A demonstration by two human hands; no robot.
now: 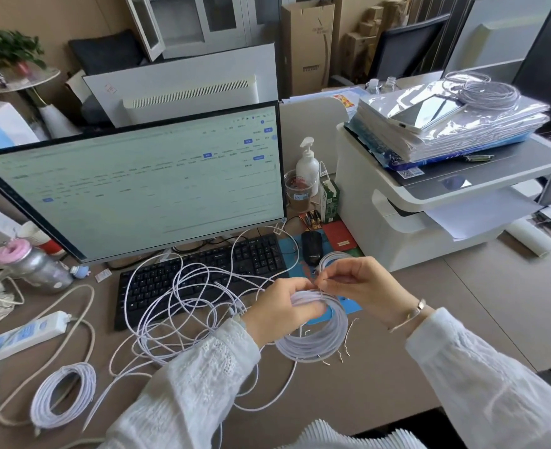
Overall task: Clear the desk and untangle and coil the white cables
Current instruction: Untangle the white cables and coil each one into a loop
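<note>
— Holding what?
— On the head view my left hand (283, 306) grips a white coil (316, 335) above the desk (397, 367); my right hand (355, 280) pinches a thin wire tie at its top.
— Texture?
— Smooth round loops; loose tangle (186, 303) over the keyboard (202, 273).

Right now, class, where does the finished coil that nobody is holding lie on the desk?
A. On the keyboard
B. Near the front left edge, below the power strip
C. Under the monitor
B: the finished coil lies alone below the power strip, clear of both hands.
</note>
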